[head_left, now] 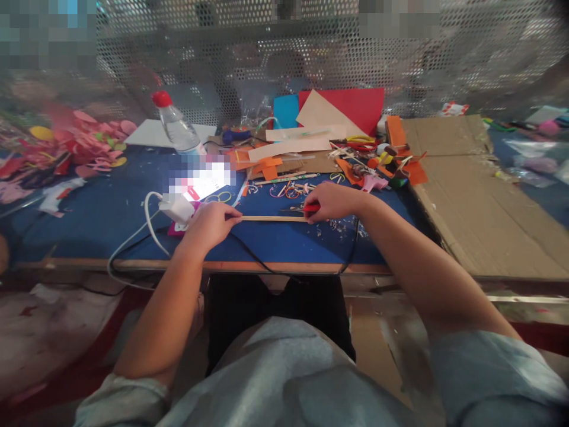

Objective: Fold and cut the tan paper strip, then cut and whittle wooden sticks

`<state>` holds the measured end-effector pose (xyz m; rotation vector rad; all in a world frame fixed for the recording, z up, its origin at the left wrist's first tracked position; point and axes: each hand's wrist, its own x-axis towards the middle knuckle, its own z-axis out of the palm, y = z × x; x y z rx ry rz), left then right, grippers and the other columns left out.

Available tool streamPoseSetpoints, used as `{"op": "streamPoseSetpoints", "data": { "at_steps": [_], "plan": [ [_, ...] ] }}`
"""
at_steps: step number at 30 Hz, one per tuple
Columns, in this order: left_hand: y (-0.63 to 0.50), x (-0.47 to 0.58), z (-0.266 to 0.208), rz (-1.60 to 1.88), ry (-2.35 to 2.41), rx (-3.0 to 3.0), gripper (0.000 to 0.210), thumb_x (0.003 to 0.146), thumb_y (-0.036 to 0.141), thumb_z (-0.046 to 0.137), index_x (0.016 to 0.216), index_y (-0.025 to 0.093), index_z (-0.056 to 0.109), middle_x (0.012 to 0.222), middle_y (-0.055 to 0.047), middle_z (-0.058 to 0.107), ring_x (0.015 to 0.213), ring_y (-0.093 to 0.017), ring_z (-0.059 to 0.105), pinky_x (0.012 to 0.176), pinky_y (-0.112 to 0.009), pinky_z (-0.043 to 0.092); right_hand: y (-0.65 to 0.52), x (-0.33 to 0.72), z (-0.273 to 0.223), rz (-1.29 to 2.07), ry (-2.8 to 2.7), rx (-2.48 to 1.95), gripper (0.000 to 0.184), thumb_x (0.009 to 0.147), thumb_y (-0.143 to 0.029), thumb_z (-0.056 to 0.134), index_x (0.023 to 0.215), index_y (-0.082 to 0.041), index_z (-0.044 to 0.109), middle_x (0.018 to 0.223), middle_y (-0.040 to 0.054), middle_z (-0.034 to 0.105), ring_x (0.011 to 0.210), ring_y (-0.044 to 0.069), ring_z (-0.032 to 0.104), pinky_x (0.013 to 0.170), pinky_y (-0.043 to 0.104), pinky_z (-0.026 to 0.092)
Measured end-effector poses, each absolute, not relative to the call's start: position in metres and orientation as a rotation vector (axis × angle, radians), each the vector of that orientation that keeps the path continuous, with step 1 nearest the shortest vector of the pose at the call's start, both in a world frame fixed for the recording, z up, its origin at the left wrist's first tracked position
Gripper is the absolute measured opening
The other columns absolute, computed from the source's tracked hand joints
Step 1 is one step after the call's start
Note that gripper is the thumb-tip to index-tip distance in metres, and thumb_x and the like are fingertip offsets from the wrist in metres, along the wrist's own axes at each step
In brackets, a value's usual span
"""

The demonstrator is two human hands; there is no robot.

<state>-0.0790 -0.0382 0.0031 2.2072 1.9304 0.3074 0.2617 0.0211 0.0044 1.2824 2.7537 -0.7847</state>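
Observation:
A thin, pale wooden stick [273, 219] runs level between my two hands, just above the blue tabletop. My left hand [214, 222] pinches its left end between thumb and fingers. At the other end, my right hand [331, 203] has its fingers closed on the stick. That same hand also holds a red-handled tool [312, 207] whose thin metal tip points left; its exact kind is hard to make out. Small pale shavings [342, 228] and colored rubber bands [291, 189] lie around my right hand.
A bottle with a red cap [178, 124] and a lit phone [208, 181] stand at left beside a white charger [175, 209]. Craft sheets [342, 110] and scraps lie behind. Cardboard [489, 196] covers the right side; a black cable [253, 252] crosses the front edge.

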Motion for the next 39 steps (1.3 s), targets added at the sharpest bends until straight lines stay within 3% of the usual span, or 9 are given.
{"op": "streamPoseSetpoints", "data": {
  "at_steps": [8, 25, 39],
  "plan": [
    [-0.032, -0.092, 0.000, 0.334, 1.859, 2.108, 0.025, 0.091, 0.034, 0.075, 0.112, 0.027, 0.087, 0.097, -0.002, 0.086, 0.087, -0.023, 0.078, 0.076, -0.033, 0.055, 0.018, 0.259, 0.009, -0.813, 2.697, 1.313, 0.011, 0.080, -0.030, 0.082, 0.089, -0.024, 0.086, 0.070, -0.0006, 0.078, 0.066, 0.018, 0.070, 0.066, 0.029, 0.045],
    [-0.039, -0.093, 0.001, 0.376, 1.905, 2.212, 0.017, 0.092, 0.034, 0.076, 0.100, 0.026, 0.088, 0.105, -0.005, 0.086, 0.098, -0.027, 0.077, 0.089, -0.037, 0.056, 0.016, 0.258, 0.011, -0.726, 2.703, 1.329, 0.016, 0.080, -0.032, 0.081, 0.091, -0.022, 0.086, 0.076, 0.0008, 0.079, 0.073, 0.018, 0.068, 0.069, 0.029, 0.043],
    [-0.050, -0.091, 0.005, 0.384, 1.841, 2.283, 0.018, 0.092, 0.032, 0.072, 0.096, 0.023, 0.087, 0.096, -0.006, 0.084, 0.089, -0.027, 0.076, 0.078, -0.039, 0.053, 0.016, 0.260, 0.012, -0.709, 2.739, 1.256, 0.020, 0.083, -0.036, 0.078, 0.093, -0.020, 0.085, 0.079, 0.0019, 0.079, 0.072, 0.017, 0.066, 0.071, 0.029, 0.043]
  ]
}}
